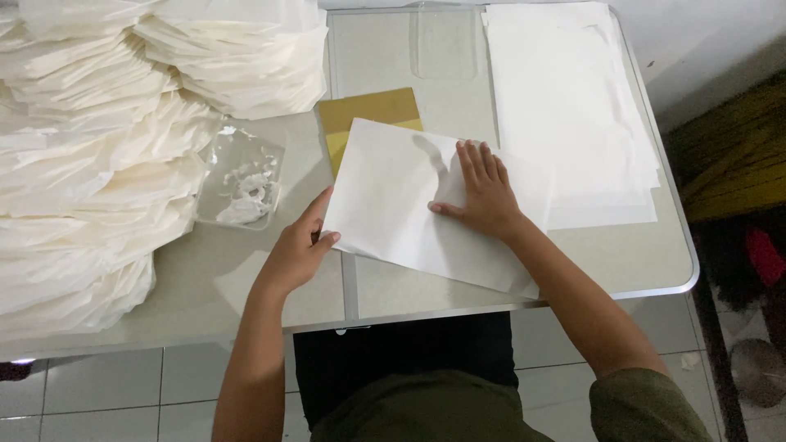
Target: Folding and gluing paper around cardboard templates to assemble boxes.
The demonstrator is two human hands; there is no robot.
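Pale tiles cover the floor under a light grey tabletop point(622, 262) with a metal rim, and a dark seam runs across its middle from far to near. On it, near the front edge, a white sheet of paper point(393, 205) lies tilted, its far left corner overlapping a yellow-brown card point(368, 110). The left hand point(299, 250) pinches the left edge of the sheet between thumb and fingers. The right hand point(485, 192) lies open and flat on the sheet, fingers spread and pointing far, pressing it down. To the right, a stack of white sheets point(573, 106) lies flat, its near left corner tucked under the tilted sheet. On the left side, big heaps of folded white paper point(90, 164) cover the tabletop. Just beside them sits a clear plastic bag point(241, 176) with white scraps inside. A clear plastic sleeve point(444, 41) lies at the far edge.
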